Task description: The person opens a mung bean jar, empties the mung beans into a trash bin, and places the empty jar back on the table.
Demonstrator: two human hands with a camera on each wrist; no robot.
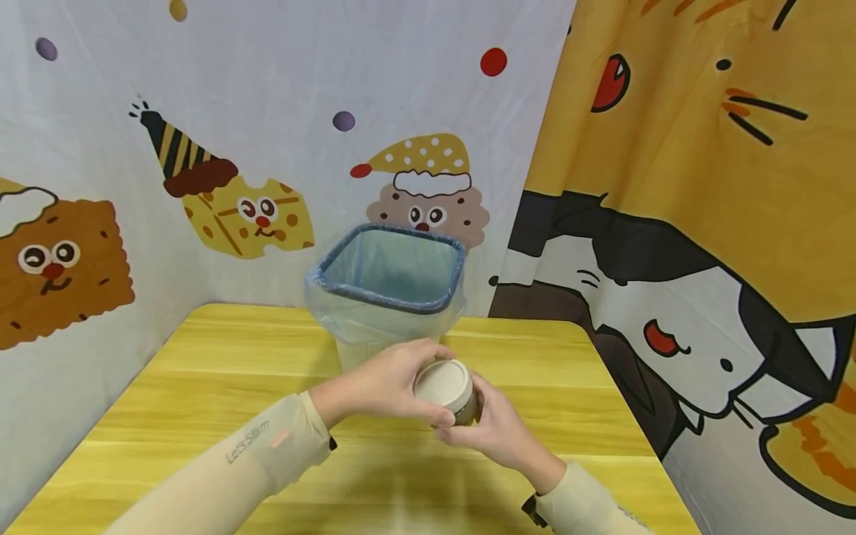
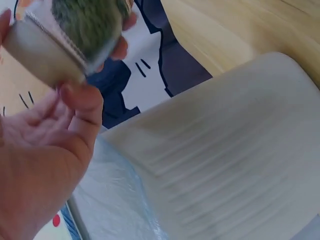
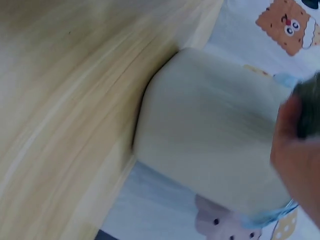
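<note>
The left hand [image 1: 384, 380] curls thumb and fingers round the pale lid [image 1: 441, 381] of a clear jar [image 2: 90, 25] with green contents; the right hand [image 1: 501, 431] curls round its body, probably to steady it; the jar is above the table [image 1: 234, 386], nearer than the waste bin [image 2: 235, 145], whose bag [image 1: 388, 323] overhangs the rim [image 1: 374, 296], likely to stay put.

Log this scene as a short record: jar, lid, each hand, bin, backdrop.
jar: clear-sided, green contents showing, held above the table
lid: beige, on the jar
left hand: grips the lid between thumb and fingers
right hand: holds the jar's body
bin: pale, ribbed, upright on the table beyond the hands
liner: translucent bluish bag, folded over the bin's rim
backdrop: cartoon-printed cloth
</note>
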